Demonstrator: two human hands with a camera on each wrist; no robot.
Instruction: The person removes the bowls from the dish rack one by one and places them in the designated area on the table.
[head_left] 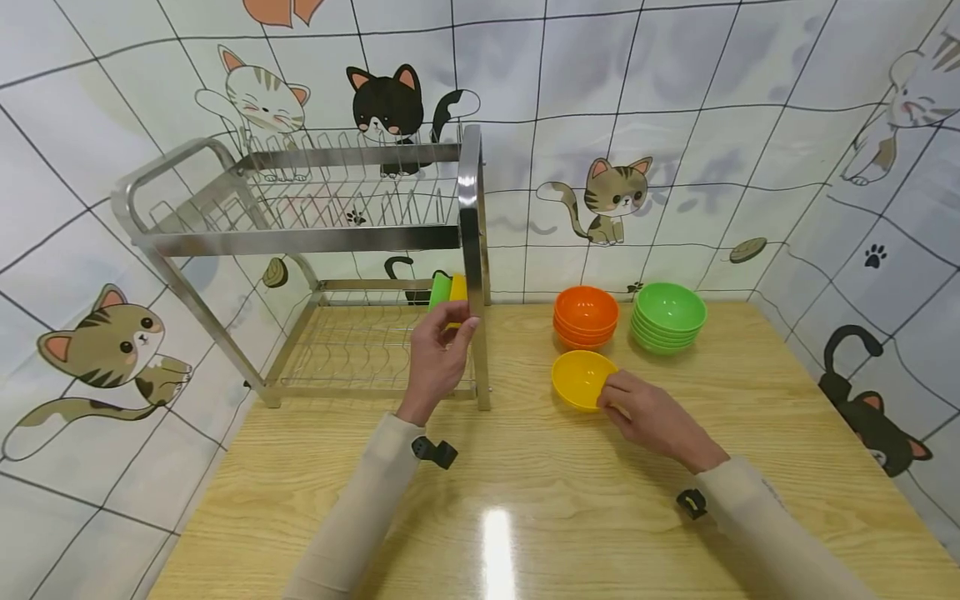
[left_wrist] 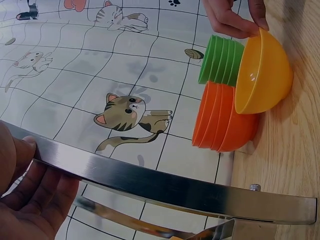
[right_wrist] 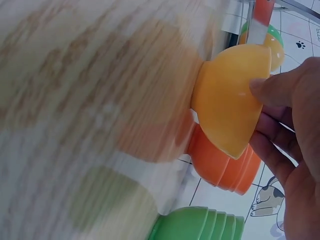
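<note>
My right hand (head_left: 648, 417) pinches the rim of a yellow bowl (head_left: 579, 379), thumb on the outside and fingers over the inner side. In the right wrist view the thumb (right_wrist: 270, 90) presses the yellow bowl's wall (right_wrist: 227, 95). The bowl is upright, low over the table in front of a stack of orange bowls (head_left: 587, 310). My left hand (head_left: 441, 354) is at the front right post (head_left: 472, 250) of a metal dish rack. In the left wrist view its thumb and fingers (left_wrist: 55, 192) close around that post (left_wrist: 150, 177).
A stack of green bowls (head_left: 669, 308) stands right of the orange ones, near the tiled wall (head_left: 510, 167). The two-tier rack's upper tier (head_left: 315, 242) has wire slots. Green and yellow bowls (head_left: 457, 287) sit on its lower tier, partly hidden by the post. Wooden table (head_left: 570, 517) lies in front.
</note>
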